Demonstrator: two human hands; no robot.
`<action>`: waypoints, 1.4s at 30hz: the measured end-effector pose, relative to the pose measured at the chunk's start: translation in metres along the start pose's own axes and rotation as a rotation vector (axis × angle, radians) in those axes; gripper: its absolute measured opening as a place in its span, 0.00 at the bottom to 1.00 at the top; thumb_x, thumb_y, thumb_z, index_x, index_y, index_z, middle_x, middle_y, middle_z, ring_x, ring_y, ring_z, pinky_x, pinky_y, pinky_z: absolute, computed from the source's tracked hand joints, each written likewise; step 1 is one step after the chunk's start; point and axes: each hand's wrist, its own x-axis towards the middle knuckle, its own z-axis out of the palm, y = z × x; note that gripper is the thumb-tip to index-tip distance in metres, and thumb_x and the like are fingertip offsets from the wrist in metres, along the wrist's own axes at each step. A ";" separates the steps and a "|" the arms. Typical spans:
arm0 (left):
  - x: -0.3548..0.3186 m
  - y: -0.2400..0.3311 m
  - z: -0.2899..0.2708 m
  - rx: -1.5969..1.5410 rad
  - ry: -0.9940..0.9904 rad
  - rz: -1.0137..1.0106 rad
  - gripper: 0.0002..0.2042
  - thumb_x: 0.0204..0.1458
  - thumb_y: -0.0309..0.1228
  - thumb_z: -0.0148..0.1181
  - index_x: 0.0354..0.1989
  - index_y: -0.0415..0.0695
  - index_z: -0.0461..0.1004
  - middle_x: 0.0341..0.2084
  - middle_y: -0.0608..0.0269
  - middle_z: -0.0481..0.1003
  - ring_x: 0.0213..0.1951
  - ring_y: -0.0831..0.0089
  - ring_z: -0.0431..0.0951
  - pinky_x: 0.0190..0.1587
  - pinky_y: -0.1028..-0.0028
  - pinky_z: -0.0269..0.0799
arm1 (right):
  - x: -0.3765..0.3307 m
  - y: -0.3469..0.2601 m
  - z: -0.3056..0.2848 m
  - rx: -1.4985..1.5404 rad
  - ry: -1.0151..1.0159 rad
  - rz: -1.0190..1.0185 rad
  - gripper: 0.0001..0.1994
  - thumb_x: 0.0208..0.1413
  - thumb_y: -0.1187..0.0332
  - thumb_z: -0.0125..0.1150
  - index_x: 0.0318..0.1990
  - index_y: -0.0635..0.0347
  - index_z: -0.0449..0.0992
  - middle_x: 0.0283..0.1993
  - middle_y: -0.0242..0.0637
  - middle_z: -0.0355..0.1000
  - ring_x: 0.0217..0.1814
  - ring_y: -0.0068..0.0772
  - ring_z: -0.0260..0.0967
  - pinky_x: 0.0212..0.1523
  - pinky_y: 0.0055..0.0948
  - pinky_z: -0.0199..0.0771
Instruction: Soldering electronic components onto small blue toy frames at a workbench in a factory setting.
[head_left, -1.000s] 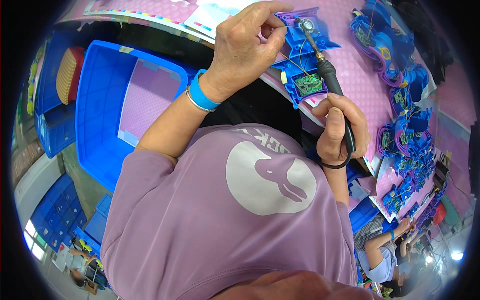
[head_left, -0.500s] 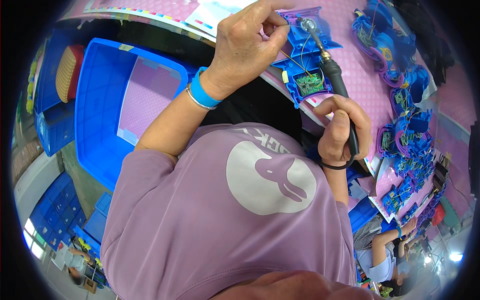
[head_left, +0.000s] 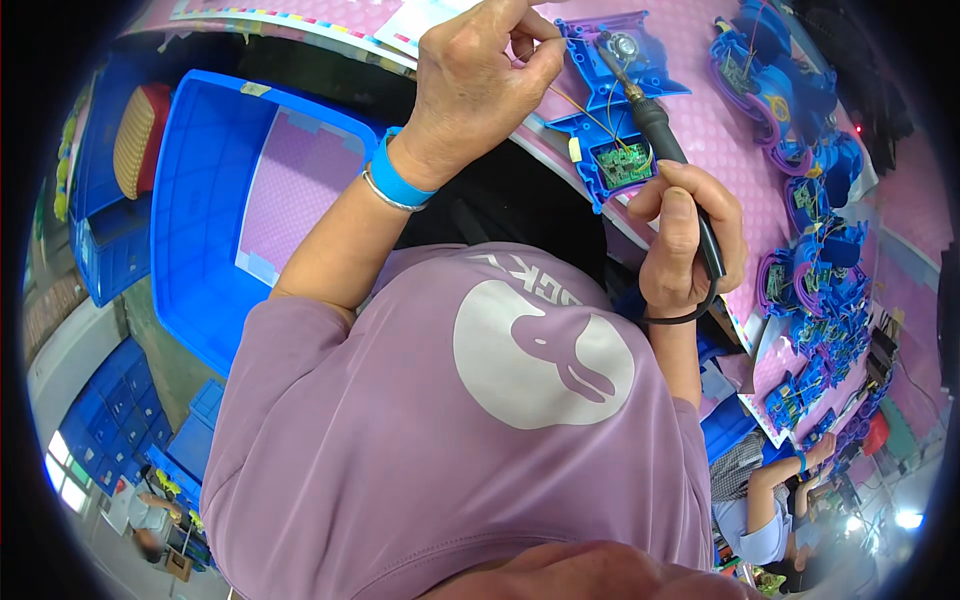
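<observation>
My right hand (head_left: 690, 235) is closed round the black handle of a soldering iron (head_left: 664, 138). The iron's metal tip lies over a round silver speaker (head_left: 624, 45) in a blue plastic housing half (head_left: 655, 82). Left of that housing, my left hand (head_left: 485, 75) pinches a thin wire (head_left: 568, 40) between thumb and fingers; the folded fingers partly hide the grip. A second blue housing half (head_left: 588, 180) lies nearer me, with a green circuit board (head_left: 626, 165) inside. Thin yellowish wires (head_left: 590, 118) run from the board toward the speaker half.
Several blue and purple housings with boards and wires (head_left: 815, 280) line the right side of the pink-covered table (head_left: 700, 130). A large blue bin (head_left: 195, 230) stands at my left. Printed paper (head_left: 400, 35) lies at the far edge. A co-worker's arm (head_left: 770, 490) shows at lower right.
My left hand has moved slightly left, away from the housing. The soldering iron's tip has shifted left across the speaker, and my right hand still grips its handle.
</observation>
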 end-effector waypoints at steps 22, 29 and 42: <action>0.004 -0.005 0.003 0.021 -0.032 0.042 0.18 0.48 0.16 0.65 0.50 0.39 0.79 0.26 0.64 0.77 0.22 0.79 0.74 0.25 0.76 0.70 | 0.003 0.002 0.002 0.004 -0.023 0.030 0.11 0.65 0.71 0.56 0.48 0.70 0.78 0.26 0.40 0.76 0.27 0.25 0.73 0.32 0.25 0.75; -0.010 -0.025 -0.025 -0.183 -0.066 -0.173 0.06 0.53 0.25 0.74 0.35 0.40 0.81 0.26 0.66 0.79 0.25 0.85 0.71 0.24 0.83 0.59 | 0.004 0.001 0.001 -0.003 -0.030 0.021 0.11 0.65 0.71 0.56 0.48 0.70 0.78 0.26 0.40 0.76 0.28 0.26 0.74 0.33 0.26 0.75; 0.003 -0.053 -0.012 0.141 -0.093 0.689 0.10 0.46 0.20 0.70 0.38 0.42 0.82 0.30 0.63 0.78 0.25 0.71 0.80 0.26 0.74 0.75 | 0.004 0.010 0.003 0.106 0.048 -0.057 0.08 0.62 0.75 0.59 0.44 0.70 0.79 0.26 0.41 0.80 0.24 0.26 0.78 0.28 0.23 0.76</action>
